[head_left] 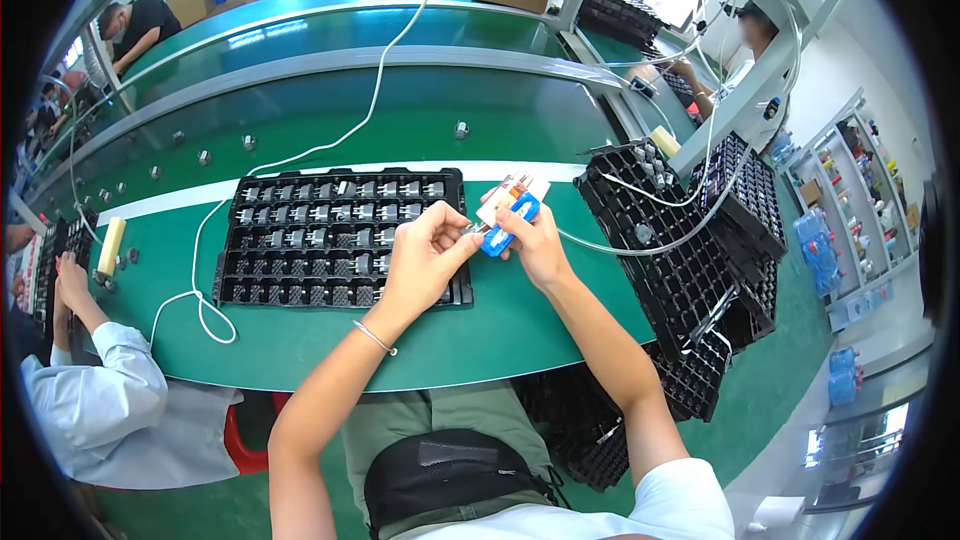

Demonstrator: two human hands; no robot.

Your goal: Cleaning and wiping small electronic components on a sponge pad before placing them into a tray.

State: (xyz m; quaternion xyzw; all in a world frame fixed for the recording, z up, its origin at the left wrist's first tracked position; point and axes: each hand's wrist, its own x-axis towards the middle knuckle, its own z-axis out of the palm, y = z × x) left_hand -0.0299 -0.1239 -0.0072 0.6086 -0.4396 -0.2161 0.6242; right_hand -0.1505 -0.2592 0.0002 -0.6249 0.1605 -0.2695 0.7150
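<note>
My right hand (537,244) is closed around a small blue block-shaped tool (511,226) with white markings. A pale piece with orange and metal parts (513,190) sticks out just beyond it. My left hand (428,248) meets it from the left, thumb and fingertips pinched together at the tool's edge; what they hold is too small to make out. Beneath and left of my left hand lies a black compartment tray (226,285). Its upper rows carry many small dark plug-like parts (318,213) with metal pins, while the lower rows show bare pockets.
Stacked black trays (640,240) stand at the right, with a white cable (590,243) across them. Another cable (376,90) runs over the green bench. Small parts (461,129) are spaced along the strip behind. A co-worker's arm (92,315) is at the left; another person (755,35) is far right.
</note>
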